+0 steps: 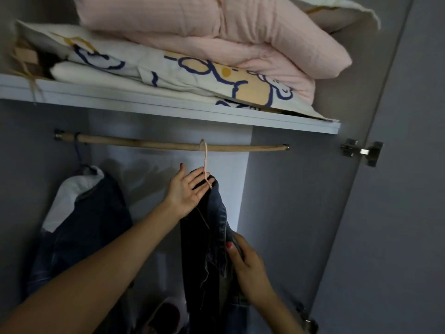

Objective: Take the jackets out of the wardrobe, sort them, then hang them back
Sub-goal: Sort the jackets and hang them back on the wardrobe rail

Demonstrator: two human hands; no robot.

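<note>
A dark denim jacket (212, 237) hangs from a pale pink hanger (205, 162) hooked over the wooden rail (168, 144) inside the wardrobe. My left hand (187, 191) lies against the jacket's collar just under the hanger's neck, fingers straight. My right hand (243, 254) grips the jacket's front edge lower down, thumb curled over the cloth. A second denim jacket with white sleeves (84, 213) hangs at the rail's left end on a dark hanger.
Above the rail a white shelf (168, 106) carries a folded pink quilt (216, 32) and a cartoon-print blanket (168, 71). The open grey door (397, 213) with metal hinges (361, 151) stands at the right. Clothes lie on the wardrobe floor.
</note>
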